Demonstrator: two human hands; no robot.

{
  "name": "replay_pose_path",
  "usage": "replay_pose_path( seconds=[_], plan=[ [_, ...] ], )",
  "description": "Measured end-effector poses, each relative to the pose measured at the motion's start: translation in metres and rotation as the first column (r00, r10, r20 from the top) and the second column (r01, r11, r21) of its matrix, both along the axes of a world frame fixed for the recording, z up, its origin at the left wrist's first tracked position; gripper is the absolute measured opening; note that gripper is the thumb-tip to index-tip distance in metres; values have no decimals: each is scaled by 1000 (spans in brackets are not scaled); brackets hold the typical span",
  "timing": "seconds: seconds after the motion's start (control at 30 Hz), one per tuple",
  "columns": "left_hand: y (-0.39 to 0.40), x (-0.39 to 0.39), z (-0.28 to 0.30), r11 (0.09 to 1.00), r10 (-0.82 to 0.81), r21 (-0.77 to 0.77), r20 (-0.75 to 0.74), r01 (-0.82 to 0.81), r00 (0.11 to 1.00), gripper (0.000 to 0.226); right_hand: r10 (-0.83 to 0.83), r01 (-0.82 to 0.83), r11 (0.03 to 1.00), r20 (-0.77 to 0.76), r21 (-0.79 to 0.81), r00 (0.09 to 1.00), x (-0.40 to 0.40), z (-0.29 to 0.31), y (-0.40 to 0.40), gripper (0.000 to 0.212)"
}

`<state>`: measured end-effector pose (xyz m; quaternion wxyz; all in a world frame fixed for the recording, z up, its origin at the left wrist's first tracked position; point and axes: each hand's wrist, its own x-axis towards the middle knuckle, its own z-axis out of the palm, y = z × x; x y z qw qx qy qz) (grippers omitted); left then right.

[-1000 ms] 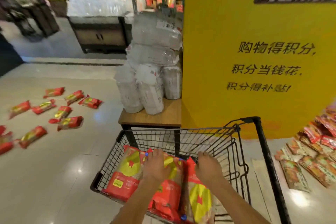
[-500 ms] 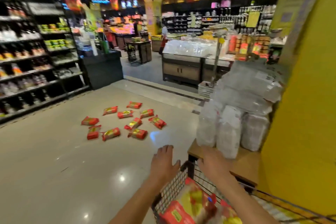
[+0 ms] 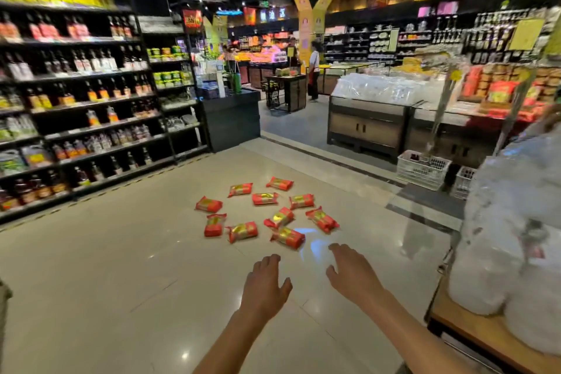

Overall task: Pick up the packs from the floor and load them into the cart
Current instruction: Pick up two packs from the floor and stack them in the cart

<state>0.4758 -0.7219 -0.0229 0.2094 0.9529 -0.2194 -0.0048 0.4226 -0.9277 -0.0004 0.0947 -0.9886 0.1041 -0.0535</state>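
Note:
Several red and gold packs (image 3: pixel 287 237) lie scattered on the pale tiled floor ahead of me, around the middle of the view. My left hand (image 3: pixel 265 284) is stretched forward, palm down, fingers relaxed, holding nothing. My right hand (image 3: pixel 352 275) reaches out beside it, also empty with loose fingers, just short of the nearest pack. The cart is out of view.
A wooden table (image 3: pixel 473 334) stacked with white plastic-wrapped bags (image 3: pixel 513 240) stands close on my right. Bottle shelves (image 3: pixel 76 106) line the left. White crates (image 3: pixel 423 169) and a display counter (image 3: pixel 368 127) sit beyond the packs. A person (image 3: pixel 314 73) stands far back.
My view has swung left from the cart to the packs on the floor. Both hands left the packs in the cart and now reach forward empty.

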Motion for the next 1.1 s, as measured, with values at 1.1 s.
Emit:
replay_pose_path(
  seconds=[1.1],
  plan=[
    [-15, 699, -38, 994, -106, -10, 52, 107, 993, 51, -118, 107, 990, 118, 96, 986, 693, -63, -12, 48]
  ],
)
